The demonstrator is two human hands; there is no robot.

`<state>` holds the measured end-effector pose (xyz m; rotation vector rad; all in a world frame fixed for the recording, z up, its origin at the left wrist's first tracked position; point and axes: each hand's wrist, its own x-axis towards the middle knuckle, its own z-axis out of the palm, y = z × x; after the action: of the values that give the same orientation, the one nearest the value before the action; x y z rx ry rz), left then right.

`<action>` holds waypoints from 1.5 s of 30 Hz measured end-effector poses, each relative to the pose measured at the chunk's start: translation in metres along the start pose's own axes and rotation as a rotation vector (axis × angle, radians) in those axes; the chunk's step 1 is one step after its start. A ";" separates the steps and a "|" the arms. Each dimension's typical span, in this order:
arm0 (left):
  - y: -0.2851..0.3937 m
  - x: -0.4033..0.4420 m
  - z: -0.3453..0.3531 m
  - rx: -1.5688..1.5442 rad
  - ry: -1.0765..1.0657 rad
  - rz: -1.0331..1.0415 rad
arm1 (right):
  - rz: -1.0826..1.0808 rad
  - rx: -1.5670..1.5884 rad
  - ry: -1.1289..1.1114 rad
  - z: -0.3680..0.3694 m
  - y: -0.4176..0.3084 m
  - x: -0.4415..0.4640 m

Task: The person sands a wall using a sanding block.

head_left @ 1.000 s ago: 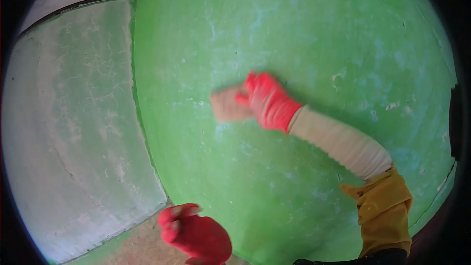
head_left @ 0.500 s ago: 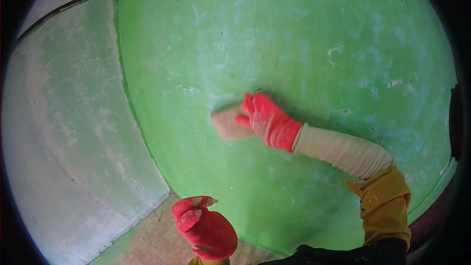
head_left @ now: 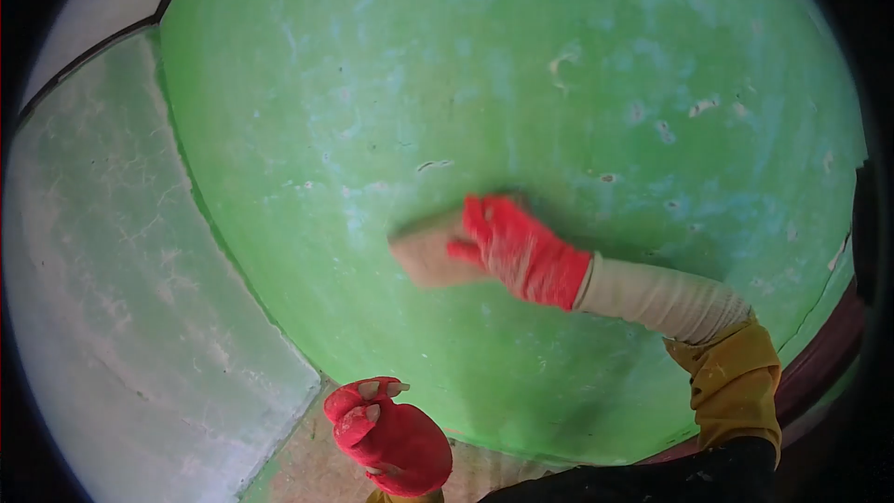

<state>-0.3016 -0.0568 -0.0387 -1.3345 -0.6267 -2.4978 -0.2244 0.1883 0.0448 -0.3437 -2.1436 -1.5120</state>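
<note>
My right hand (head_left: 521, 247), in a red glove with a cream cuff, grips a flat, brownish piece of sandpaper (head_left: 428, 256). The sandpaper lies against the green wall (head_left: 577, 140), and its right part is hidden under my fingers. Low in the view, my left hand (head_left: 396, 438) wears a red glove with pale fingertips. Its fingers are curled in and nothing shows between them; it hangs apart from the wall.
A paler green, cracked wall (head_left: 121, 270) meets the green wall at a corner on the left. Chips and bluish patches mark the green wall. Brown floor (head_left: 307, 466) shows below, and a dark reddish edge (head_left: 824, 345) runs along the lower right.
The view has shifted, so the wall marks sit further left. My right hand and the sandpaper appear slightly lower in view, further below the chipped mark. My left hand stays nearly the same.
</note>
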 end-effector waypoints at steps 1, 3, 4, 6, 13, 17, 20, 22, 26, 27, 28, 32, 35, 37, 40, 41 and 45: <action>0.000 0.002 0.003 -0.021 -0.022 0.000 | -0.066 -0.039 -0.074 -0.003 -0.008 -0.009; -0.008 0.004 -0.004 -0.028 -0.068 0.016 | 0.051 0.133 -0.066 -0.034 0.034 0.004; -0.012 0.004 -0.005 -0.026 -0.102 0.024 | 0.110 0.088 -0.002 -0.056 0.074 0.013; -0.016 0.005 0.007 -0.019 -0.067 0.010 | 0.293 0.028 0.172 -0.084 0.163 0.031; -0.038 -0.010 0.027 -0.130 -0.114 -0.088 | 0.347 -0.015 0.235 -0.094 0.141 -0.029; -0.038 -0.013 0.050 -0.168 -0.112 -0.143 | -0.092 -0.053 -0.133 -0.065 0.066 -0.113; -0.047 -0.016 0.052 -0.161 -0.174 -0.147 | 0.398 0.290 -0.107 -0.109 0.136 -0.102; -0.050 -0.018 0.058 -0.070 -0.111 -0.218 | 0.612 -0.058 0.044 -0.153 0.199 -0.086; -0.057 -0.029 0.068 -0.123 -0.137 -0.254 | 0.992 -0.313 0.281 -0.161 0.268 -0.107; -0.058 -0.032 0.071 -0.129 -0.152 -0.273 | 0.973 -0.358 0.275 -0.156 0.248 -0.117; -0.059 -0.036 0.073 -0.135 -0.169 -0.292 | 0.903 -0.336 0.222 -0.155 0.217 -0.130; -0.048 -0.038 0.089 -0.213 -0.200 -0.336 | 0.498 0.096 -0.002 -0.113 0.105 -0.229; -0.049 -0.036 0.093 -0.217 -0.286 -0.332 | 0.514 0.025 -0.047 -0.135 0.120 -0.235; -0.047 -0.035 0.100 -0.206 -0.252 -0.298 | 0.704 -0.205 -0.013 -0.162 0.164 -0.213; -0.046 -0.042 0.103 -0.199 -0.277 -0.335 | 1.010 -0.347 0.247 -0.173 0.244 -0.209; -0.045 -0.046 0.105 -0.198 -0.289 -0.340 | 1.021 -0.348 0.239 -0.172 0.241 -0.214; -0.040 -0.060 0.116 -0.205 -0.309 -0.376 | 1.021 -0.226 0.147 -0.151 0.158 -0.258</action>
<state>-0.1999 0.0340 -0.0415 -1.8553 -0.7629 -2.7277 0.1057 0.1230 0.0768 -1.1474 -1.2930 -1.0836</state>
